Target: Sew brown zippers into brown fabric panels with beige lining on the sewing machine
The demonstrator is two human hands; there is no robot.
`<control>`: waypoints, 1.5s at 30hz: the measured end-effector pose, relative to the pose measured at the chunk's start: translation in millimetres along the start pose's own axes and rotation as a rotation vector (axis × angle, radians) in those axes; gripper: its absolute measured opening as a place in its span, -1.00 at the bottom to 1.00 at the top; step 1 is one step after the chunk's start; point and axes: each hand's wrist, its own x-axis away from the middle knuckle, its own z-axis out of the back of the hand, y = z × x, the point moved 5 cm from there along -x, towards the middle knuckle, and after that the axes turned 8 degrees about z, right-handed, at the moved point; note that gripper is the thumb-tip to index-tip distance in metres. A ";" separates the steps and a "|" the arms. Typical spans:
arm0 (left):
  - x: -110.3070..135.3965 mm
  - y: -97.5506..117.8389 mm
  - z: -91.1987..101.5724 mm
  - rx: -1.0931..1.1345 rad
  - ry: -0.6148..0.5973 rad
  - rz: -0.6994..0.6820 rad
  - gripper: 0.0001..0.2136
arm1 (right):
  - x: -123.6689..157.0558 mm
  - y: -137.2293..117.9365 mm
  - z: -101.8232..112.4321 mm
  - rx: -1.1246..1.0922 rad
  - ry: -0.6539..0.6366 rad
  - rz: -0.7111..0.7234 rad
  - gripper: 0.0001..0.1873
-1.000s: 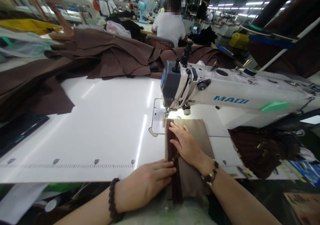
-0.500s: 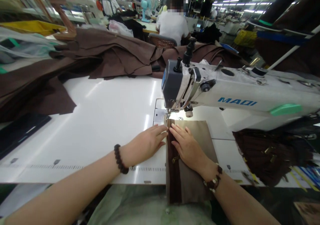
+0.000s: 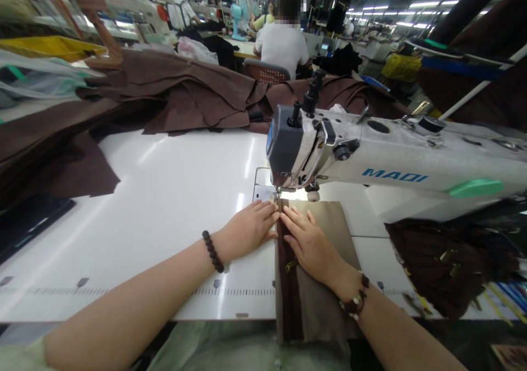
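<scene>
A grey-brown fabric panel lies under the sewing machine's needle area, its near end hanging over the table's front edge. A dark brown zipper runs along its left side, with a brass zipper pull partway down. My left hand rests with fingers stretched forward, fingertips at the panel's left edge just before the presser foot. Flat on the panel lies my right hand, fingers spread and tips beside the zipper. Neither hand grasps anything. The needle tip is too small to make out.
Brown fabric pieces are heaped along the back and left of the white table. A dark phone-like slab lies at left. Dark brown zippers are bundled at right. A person in white sits beyond.
My left hand has shifted slightly forward and right, closer to the presser foot. The panel has edged a little farther under the machine, my right hand still on it. The view has tilted slightly.
</scene>
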 end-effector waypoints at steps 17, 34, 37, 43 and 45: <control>4.5 5.6 5.7 -0.054 -0.039 -0.005 -0.68 | -9.7 9.8 2.7 -0.016 -0.023 0.005 -0.52; 71.2 97.0 9.1 0.239 0.138 -0.163 -0.74 | -7.6 7.8 3.8 -0.017 0.013 0.012 -0.53; 72.3 96.0 7.3 0.258 0.112 -0.151 -0.72 | -7.6 7.6 3.8 -0.005 0.001 0.001 -0.52; 72.6 95.7 5.1 0.278 0.066 -0.127 -0.72 | -8.3 8.0 2.0 0.011 -0.018 0.000 -0.52; 72.5 95.3 5.7 0.283 0.068 -0.122 -0.72 | -8.4 8.0 1.7 0.011 -0.014 -0.004 -0.52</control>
